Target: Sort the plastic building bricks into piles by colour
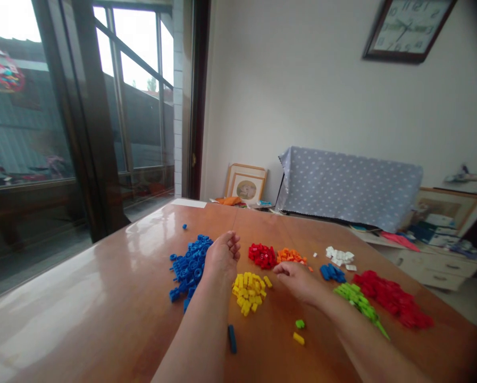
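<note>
While the wooden table (114, 282) extends beneath both arms, your left hand (223, 255) and right hand (296, 280) have curled fingers; whether either grips a piece cannot be determined. The blue pile (191, 266) is left of your left hand. The yellow pile (249, 292) is between your hands, on the near side. The orange pile (291, 256) is just beyond your right hand; the yellow brick (298, 339) is nearer you.

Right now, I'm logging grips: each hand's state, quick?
Left hand: fingers curled, beside the blue pieces; contents can't be told.
Right hand: fingers bent, near the orange pieces; contents can't be told.
</note>
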### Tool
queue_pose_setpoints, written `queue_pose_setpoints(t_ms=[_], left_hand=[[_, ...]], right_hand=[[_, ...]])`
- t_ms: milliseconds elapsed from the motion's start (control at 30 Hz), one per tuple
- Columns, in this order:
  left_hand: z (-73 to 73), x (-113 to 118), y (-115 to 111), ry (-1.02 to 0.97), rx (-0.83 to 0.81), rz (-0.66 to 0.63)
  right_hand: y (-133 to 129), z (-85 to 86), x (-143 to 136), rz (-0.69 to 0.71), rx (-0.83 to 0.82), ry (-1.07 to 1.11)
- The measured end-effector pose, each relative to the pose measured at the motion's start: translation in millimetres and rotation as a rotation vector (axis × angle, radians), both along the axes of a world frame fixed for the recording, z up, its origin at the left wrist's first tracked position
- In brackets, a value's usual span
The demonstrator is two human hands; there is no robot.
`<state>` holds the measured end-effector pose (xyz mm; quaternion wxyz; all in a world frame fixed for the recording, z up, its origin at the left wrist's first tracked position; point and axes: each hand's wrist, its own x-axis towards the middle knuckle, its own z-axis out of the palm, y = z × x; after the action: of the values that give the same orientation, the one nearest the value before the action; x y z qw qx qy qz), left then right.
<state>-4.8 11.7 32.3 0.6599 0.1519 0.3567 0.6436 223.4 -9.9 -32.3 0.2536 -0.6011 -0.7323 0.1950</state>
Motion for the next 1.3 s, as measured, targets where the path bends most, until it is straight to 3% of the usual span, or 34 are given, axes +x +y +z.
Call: queue_pose_setpoints(t_ms=[167, 300, 467, 633, 833, 1100, 1300], left_hand=[[-0.5, -5, 3, -0.008, 0.015, 0.025], [-0.5, -9, 5, 0.004, 0.012, 0.050], [1.8, -9, 3, 0.017, 0.017, 0.035], [5.4, -8, 0, 0.062, 0.024, 0.036], [8.0, -6, -2, 0.099, 0.029, 0.045], [7.6, -3, -4, 0.129, 0.044, 0.061], [2.5, 18, -14, 0.292, 0.164, -0.091]], right_hand=[[-17, -4.2, -13, 0.113, -0.047, -0.066], [-23, 3.1, -13, 0.149, -0.023, -0.004], [-34, 23.9, 14, 0.047, -0.020, -0.003], [-58, 36.0, 39, 0.150, -0.212, -0.009], [-76, 33.0, 43, 0.205, -0.301, -0.106], [-79, 29.3, 28, 0.217, -0.239, -0.256], [-74, 30.6, 29, 0.237, -0.224, -0.177]])
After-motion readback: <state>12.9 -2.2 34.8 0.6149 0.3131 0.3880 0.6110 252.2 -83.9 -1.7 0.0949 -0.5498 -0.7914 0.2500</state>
